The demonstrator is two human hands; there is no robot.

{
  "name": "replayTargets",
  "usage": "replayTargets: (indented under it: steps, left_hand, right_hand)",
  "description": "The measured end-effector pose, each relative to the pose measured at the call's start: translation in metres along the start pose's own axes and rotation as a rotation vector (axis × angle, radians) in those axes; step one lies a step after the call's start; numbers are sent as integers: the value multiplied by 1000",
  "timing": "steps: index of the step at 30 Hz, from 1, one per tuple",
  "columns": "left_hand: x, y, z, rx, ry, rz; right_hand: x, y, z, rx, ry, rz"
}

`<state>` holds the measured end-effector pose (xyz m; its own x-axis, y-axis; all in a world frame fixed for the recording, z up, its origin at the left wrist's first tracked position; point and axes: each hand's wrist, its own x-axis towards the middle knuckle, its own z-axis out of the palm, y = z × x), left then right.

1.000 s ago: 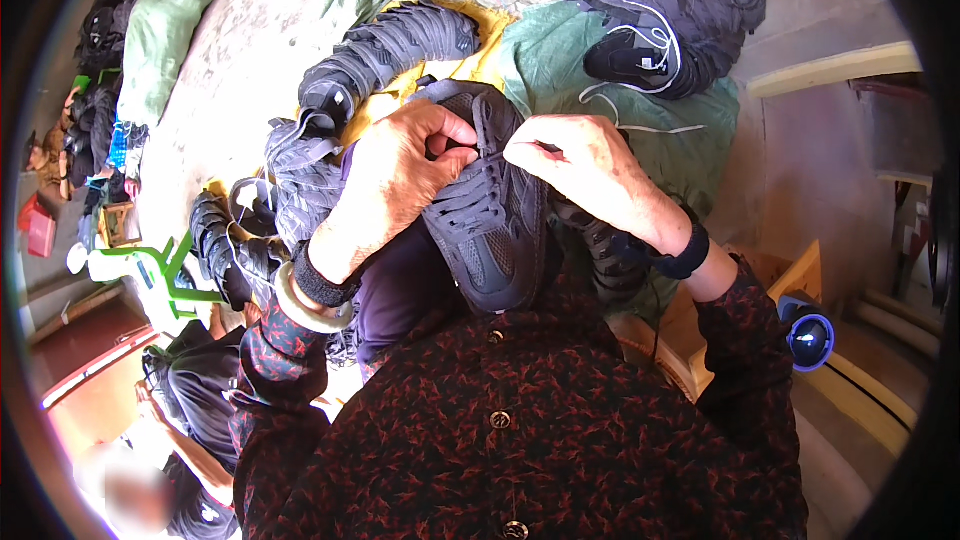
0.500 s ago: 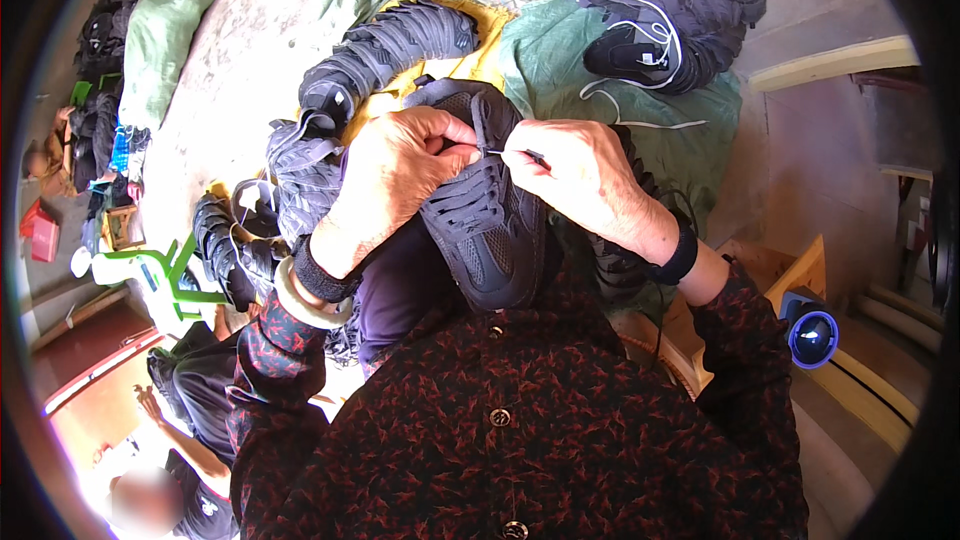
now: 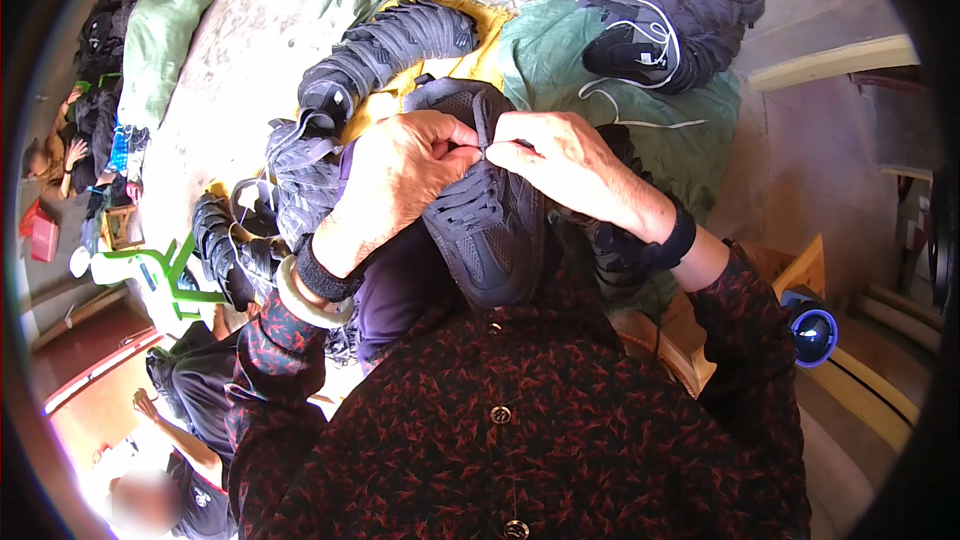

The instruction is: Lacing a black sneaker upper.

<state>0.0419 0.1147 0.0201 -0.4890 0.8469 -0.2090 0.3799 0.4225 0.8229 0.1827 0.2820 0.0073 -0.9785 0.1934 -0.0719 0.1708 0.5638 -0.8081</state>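
Note:
A black lace-up sneaker [image 3: 487,265] rests on my lap, its toe pointing toward me. Its black shoelace [image 3: 477,202] crosses the front in several rows. At the upper eyelets my left hand [image 3: 405,172] is closed, thumb and forefinger pinching the lace beside the tongue. Opposite it, my right hand [image 3: 575,162] is closed too, its fingertips pinched at the same spot and nearly touching the left ones. The lace end between the fingertips is mostly hidden.
Rows of black shoes [image 3: 385,50] lie ahead on yellow and green sheets. Another shoe pile [image 3: 660,15] with a white lace stands at far right. To the left are a green stool [image 3: 150,270] and a seated person [image 3: 195,440]. A wooden box [image 3: 785,275] stands right.
My right hand has shifted slightly left, closing up to the left fingertips. The left hand and sneaker stay nearly still. The seated person's hand at lower left has moved slightly.

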Motion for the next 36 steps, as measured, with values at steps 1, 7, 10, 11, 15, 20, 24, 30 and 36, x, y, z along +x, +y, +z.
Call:
replayTargets:
  steps: [1,7,10,11,15,20,24,30,36]
  left_hand:
    - [0,1,0,-1,2,1]
    - [-3,7,-3,410,158,463]
    - [-20,15,-14,655,217,526]
    - [-24,11,-18,707,279,501]
    - [-52,-25,-84,694,381,285]
    - [-104,-152,-196,855,618,-166]
    - [-107,-204,-189,884,596,-262]
    - [-99,-163,-131,747,345,-129]
    - [-52,-83,-72,121,233,26]
  right_hand:
    - [1,3,-3,-2,0,-1]
    - [4,9,-9,101,-183,27]
    - [7,13,-10,163,-234,41]
    - [7,14,-11,164,-236,44]
    - [9,13,-17,160,-285,14]
    - [14,8,-22,108,-259,-97]
    - [8,5,-25,77,-220,-77]
    - [2,7,-40,-8,-246,139]
    - [-8,4,-47,656,-188,293]
